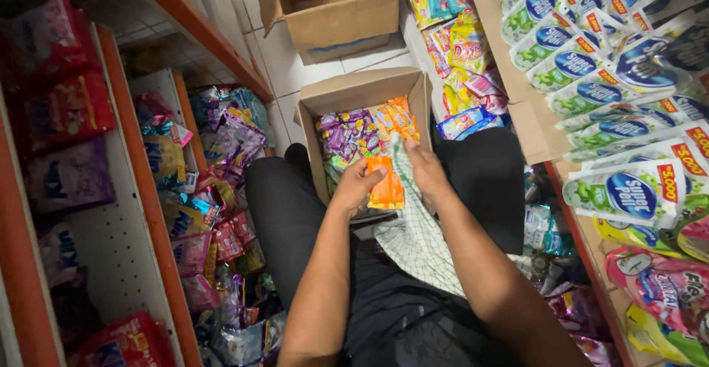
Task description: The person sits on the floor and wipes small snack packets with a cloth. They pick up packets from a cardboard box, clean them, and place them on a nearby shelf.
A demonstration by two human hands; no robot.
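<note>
My forearms reached over my lap; my left hand point(357, 184) pinched an orange packet point(386, 182) at the cardboard box point(336, 98), my right hand point(426, 171) clutching a checked cloth point(413, 241). Wiping it seemed next.

Orange sachet strip point(385, 182) upright at carton's near edge.

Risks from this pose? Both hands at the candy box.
1. The left hand holds the orange packet at the near edge of the open cardboard box; it might slip outside onto the lap.
2. The right hand grips a checked cloth draped over that edge; a tug may drag packets out.
3. The box sits between the knees in a tight aisle, so a leg shift could tip it.
</note>
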